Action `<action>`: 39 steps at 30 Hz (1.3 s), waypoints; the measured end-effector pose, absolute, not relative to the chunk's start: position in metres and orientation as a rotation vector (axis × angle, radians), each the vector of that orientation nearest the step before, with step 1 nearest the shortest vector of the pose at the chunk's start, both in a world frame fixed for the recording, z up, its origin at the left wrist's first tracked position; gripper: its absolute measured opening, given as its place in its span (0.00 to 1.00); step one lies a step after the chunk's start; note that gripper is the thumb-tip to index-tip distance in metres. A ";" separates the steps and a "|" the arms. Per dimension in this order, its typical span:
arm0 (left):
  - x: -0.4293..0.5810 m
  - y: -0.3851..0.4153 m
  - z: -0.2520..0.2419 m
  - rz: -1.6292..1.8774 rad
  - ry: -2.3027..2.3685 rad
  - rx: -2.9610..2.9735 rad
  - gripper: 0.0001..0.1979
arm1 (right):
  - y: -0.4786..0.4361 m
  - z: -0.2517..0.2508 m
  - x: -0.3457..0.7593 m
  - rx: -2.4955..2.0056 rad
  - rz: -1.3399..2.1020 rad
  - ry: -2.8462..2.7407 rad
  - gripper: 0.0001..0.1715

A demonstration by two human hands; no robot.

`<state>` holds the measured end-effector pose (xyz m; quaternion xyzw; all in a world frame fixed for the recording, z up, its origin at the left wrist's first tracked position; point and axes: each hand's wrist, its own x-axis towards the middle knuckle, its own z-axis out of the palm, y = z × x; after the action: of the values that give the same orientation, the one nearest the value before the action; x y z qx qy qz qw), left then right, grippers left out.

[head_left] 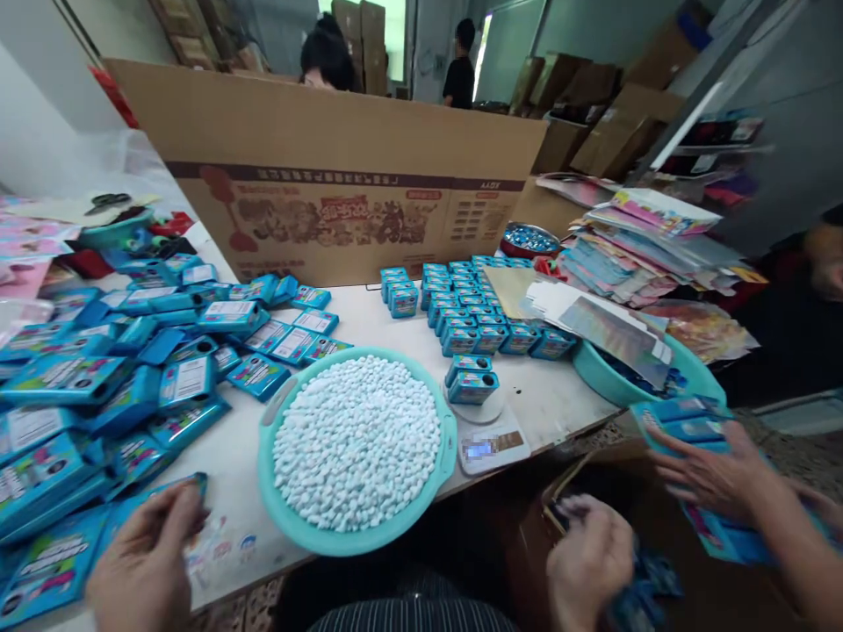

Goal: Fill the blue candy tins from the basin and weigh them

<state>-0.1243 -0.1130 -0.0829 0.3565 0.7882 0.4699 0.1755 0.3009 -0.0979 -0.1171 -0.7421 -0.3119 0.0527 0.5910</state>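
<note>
My left hand (145, 570) is at the table's near left edge, fingers curled on the edge of a flat blue card pack (172, 491) from the heap there. My right hand (588, 562) is low on the right over an open cardboard box (580, 478), closed around blurred blue packets (642, 597). A round teal basin (448, 439) full of small white pellets (356, 439) sits between my hands. Beside it two small blue boxes (471, 382) rest on a white digital scale (493, 443).
A co-worker's hand (715, 474) at right holds blue packs (681, 417). Several small blue boxes (461, 307) stand in rows behind the scale. A big cardboard carton (342, 167) walls the back. Another teal basin (602, 377) with sheets and stacked printed cards (632, 246) lie right.
</note>
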 end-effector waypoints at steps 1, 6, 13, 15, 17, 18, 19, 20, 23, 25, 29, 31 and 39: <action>-0.120 -0.111 -0.081 1.430 2.218 0.917 0.24 | -0.104 -0.120 0.285 -1.698 0.168 -0.781 0.25; -0.092 -0.086 -0.070 1.693 2.001 1.297 0.23 | -0.078 -0.110 0.233 -1.445 0.537 -1.069 0.20; -0.054 -0.090 -0.069 1.562 1.823 1.590 0.21 | -0.047 -0.104 0.251 -1.341 0.676 -0.947 0.21; -0.047 -0.087 -0.061 1.444 1.755 1.602 0.21 | -0.050 -0.116 0.265 -1.366 0.628 -0.877 0.21; -0.035 -0.073 -0.049 1.329 1.643 1.662 0.20 | -0.051 -0.129 0.278 -1.394 0.598 -0.797 0.22; -0.026 -0.061 -0.043 1.278 1.571 1.717 0.20 | -0.050 -0.135 0.283 -1.403 0.589 -0.763 0.23; -0.015 -0.047 -0.037 1.231 1.498 1.785 0.21 | -0.048 -0.139 0.288 -1.407 0.582 -0.736 0.24; -0.002 -0.030 -0.032 1.161 1.414 1.867 0.23 | -0.045 -0.143 0.291 -1.407 0.576 -0.715 0.24; 0.045 0.028 -0.029 0.832 1.247 2.163 0.38 | -0.032 -0.149 0.297 -1.395 0.564 -0.662 0.22; 0.076 0.063 -0.034 0.556 1.222 2.317 0.51 | -0.024 -0.152 0.300 -1.396 0.573 -0.635 0.21; 0.118 0.104 -0.051 0.191 1.232 2.471 0.58 | -0.012 -0.158 0.306 -1.423 0.605 -0.629 0.22; 0.128 0.109 -0.058 0.116 1.187 2.493 0.51 | -0.006 -0.159 0.310 -1.429 0.619 -0.680 0.23; 0.151 0.099 -0.064 0.083 1.147 2.469 0.42 | 0.014 -0.155 0.332 -1.395 0.688 -0.776 0.21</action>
<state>0.1505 0.0988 -0.0642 0.8867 0.4120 0.0300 0.2075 0.3318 0.0138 -0.1552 -0.6129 -0.3409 0.3023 0.6456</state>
